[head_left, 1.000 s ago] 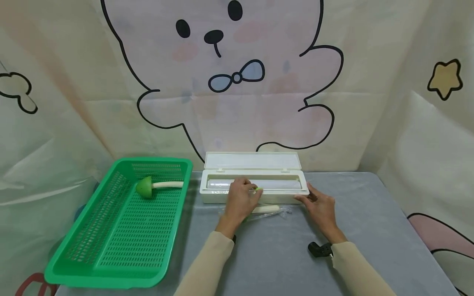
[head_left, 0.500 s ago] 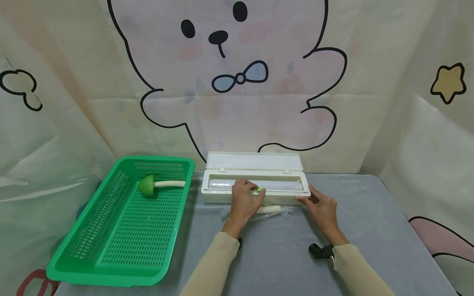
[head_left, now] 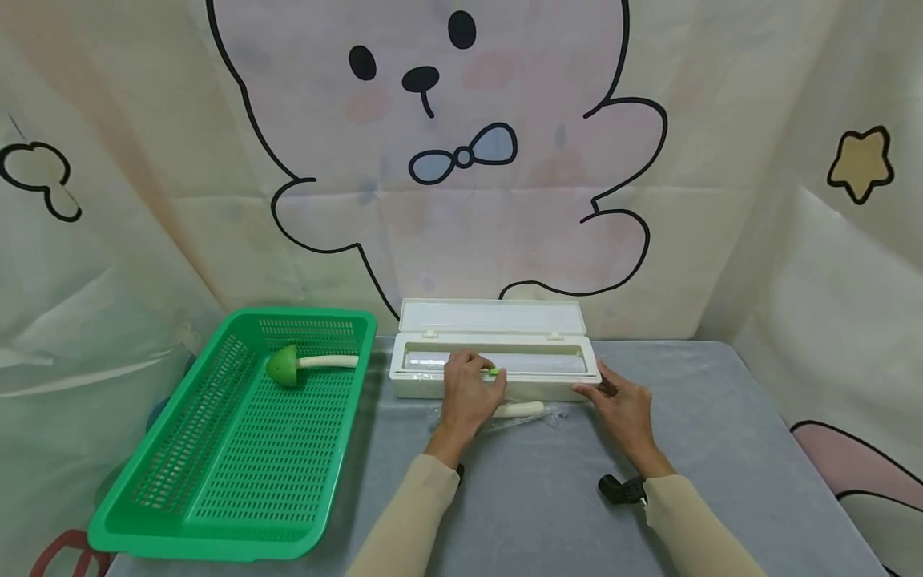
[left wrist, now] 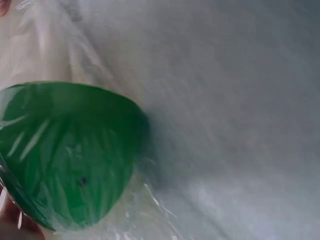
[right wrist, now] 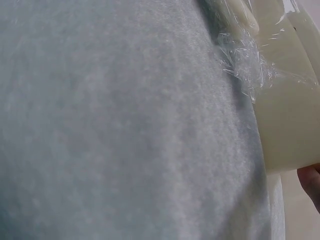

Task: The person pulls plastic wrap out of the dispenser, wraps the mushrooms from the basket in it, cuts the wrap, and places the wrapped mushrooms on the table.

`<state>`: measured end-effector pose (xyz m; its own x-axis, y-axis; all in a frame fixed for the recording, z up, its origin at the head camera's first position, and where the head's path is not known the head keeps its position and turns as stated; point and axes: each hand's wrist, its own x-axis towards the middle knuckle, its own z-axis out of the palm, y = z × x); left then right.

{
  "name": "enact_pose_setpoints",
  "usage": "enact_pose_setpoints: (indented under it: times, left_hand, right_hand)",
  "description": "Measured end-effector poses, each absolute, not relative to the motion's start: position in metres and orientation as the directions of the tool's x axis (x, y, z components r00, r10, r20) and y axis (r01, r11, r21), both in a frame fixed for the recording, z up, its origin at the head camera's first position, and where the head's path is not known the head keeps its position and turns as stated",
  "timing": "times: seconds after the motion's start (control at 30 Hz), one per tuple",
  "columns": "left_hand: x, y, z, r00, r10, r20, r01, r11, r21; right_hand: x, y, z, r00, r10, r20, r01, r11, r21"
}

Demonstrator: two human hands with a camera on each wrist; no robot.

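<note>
A cream cling film box (head_left: 418, 388) stands at the back of the table with its lid (head_left: 493, 316) raised, a film roll (head_left: 537, 361) showing inside. My left hand (head_left: 469, 401) pinches the small green slide cutter (head_left: 494, 371) on the box's front edge. With thumb and fingers, my right hand (head_left: 629, 409) grips the box's right end. Just in front of the box lies a utensil (head_left: 525, 409) with a white handle, covered in clear film. Its rounded green head (left wrist: 75, 155) fills the lower left of the left wrist view, with film (right wrist: 247, 60) bunched at the handle end.
To the left stands a green perforated basket (head_left: 335, 449). Inside it lies another utensil (head_left: 284, 365) with a green head and white handle. A printed cloth backdrop (head_left: 461, 240) hangs close behind the box. The table (head_left: 548, 513) is covered in grey cloth.
My left hand has slid slightly left along the box's front edge, taking the green slide cutter with it. My right hand keeps its grip on the box end. The head view shifts a little.
</note>
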<state>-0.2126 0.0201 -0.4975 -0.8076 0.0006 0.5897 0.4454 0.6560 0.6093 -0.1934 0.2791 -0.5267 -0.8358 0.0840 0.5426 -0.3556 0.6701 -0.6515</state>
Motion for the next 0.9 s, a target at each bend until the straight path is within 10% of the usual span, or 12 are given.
enact_pose_setpoints:
  times: [0.9]
  left_hand:
    - [-0.207, -0.016, -0.501, -0.749, -0.203, 0.631, 0.293, 0.753, 0.59]
  right_hand:
    - [-0.194, 0.279, -0.527, -0.828, 0.09, 0.554, -0.356, 0.679, -0.642]
